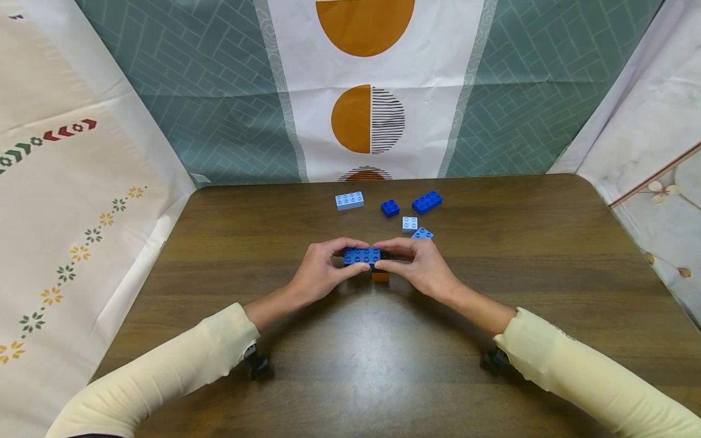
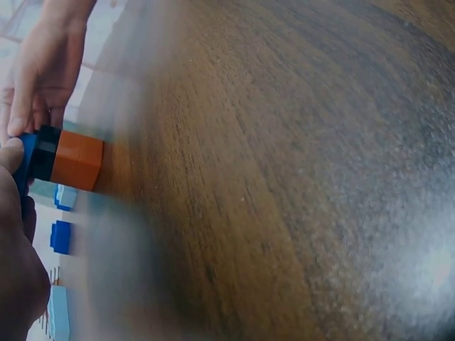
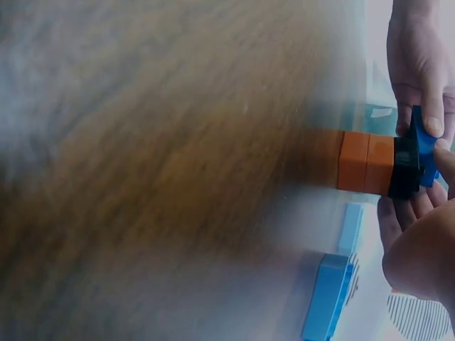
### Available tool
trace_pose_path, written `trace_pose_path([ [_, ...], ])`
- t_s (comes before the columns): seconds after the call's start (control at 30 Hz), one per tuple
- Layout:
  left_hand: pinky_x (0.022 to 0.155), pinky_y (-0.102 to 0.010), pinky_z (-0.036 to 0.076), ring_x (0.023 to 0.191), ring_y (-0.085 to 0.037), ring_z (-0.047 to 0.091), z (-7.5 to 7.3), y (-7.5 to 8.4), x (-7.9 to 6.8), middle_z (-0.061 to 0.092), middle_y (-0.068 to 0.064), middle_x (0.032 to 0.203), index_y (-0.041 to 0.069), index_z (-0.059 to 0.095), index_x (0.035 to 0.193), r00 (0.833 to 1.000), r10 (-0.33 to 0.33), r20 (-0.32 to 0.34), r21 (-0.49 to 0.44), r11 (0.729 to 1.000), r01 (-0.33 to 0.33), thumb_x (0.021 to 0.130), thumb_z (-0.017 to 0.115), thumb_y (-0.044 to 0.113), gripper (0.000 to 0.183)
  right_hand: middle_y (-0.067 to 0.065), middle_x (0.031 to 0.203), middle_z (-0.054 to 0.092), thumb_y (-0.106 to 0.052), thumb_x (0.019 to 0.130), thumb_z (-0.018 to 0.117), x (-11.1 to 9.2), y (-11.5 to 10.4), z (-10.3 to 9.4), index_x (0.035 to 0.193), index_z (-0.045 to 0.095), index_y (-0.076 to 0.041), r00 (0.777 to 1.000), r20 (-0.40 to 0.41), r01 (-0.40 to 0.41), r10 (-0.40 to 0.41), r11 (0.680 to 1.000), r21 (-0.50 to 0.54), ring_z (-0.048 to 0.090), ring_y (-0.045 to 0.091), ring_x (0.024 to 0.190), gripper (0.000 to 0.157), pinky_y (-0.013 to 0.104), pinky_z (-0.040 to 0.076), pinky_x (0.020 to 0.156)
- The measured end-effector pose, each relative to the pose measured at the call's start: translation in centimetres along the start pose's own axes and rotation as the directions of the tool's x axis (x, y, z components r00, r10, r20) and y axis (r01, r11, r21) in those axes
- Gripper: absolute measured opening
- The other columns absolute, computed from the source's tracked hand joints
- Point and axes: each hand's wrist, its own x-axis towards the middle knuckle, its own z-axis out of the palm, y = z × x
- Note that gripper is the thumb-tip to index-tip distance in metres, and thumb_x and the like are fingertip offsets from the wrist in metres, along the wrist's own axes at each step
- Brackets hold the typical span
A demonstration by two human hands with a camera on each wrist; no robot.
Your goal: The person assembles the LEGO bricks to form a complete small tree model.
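A dark blue eight-stud brick (image 1: 361, 255) sits over a small stack in the middle of the table, reaching out to the left of it. My left hand (image 1: 319, 274) pinches its left part between thumb and fingers. From the other side my right hand (image 1: 426, 267) grips its right end, thumb in front and fingers behind. Below it is a black brick (image 3: 404, 167), standing on two orange bricks (image 3: 365, 162). The blue brick looks slightly tilted against the black one in the right wrist view. Fingers hide part of the stack from above.
Behind the hands lie a light blue long brick (image 1: 349, 201), a dark blue square brick (image 1: 390, 208), a dark blue long brick (image 1: 427, 202) and a pale square brick (image 1: 409, 224). A blue brick (image 1: 422, 233) is partly behind my right hand. Patterned cloth hangs beyond the wooden table (image 1: 361, 365).
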Motion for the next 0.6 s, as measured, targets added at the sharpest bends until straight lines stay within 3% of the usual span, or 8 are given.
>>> trace_pose_path([
  [0.2,0.092,-0.035,0.061,0.105,-0.009,0.073,0.0,0.1,0.0,0.076,0.001,0.120,0.013,0.075,0.127,1.000,-0.022,0.017,0.027,0.999,0.021,0.095,0.083,0.023,0.034,0.011,0.128,0.075,-0.012,0.095,0.083,0.1,0.1,-0.7,0.130,0.075,-0.004,1.000,0.022,0.011,-0.012,1.000,0.029,0.071,0.028,0.121,0.037,0.037,0.058,0.098],
  [0.33,0.094,-0.039,0.060,0.109,-0.012,0.072,0.1,0.1,0.1,0.075,-0.001,0.126,0.010,0.072,0.130,0.999,-0.035,0.036,0.033,0.999,0.034,0.096,0.083,0.024,0.038,0.016,0.132,0.072,-0.011,0.097,0.080,0.2,0.1,-1.6,0.134,0.072,-0.002,1.000,0.010,0.015,-0.016,0.997,0.069,0.070,0.032,0.122,0.039,0.032,0.058,0.098],
  [0.6,0.098,-0.037,0.058,0.113,-0.012,0.070,0.1,0.0,0.2,0.073,0.000,0.130,0.013,0.071,0.133,0.997,-0.056,0.052,0.039,0.998,0.054,0.096,0.083,0.026,0.041,0.018,0.136,0.070,-0.012,0.100,0.076,0.9,0.2,-4.8,0.139,0.068,-0.001,0.990,-0.137,0.045,-0.036,0.997,0.062,0.067,0.039,0.125,0.041,0.023,0.056,0.097],
])
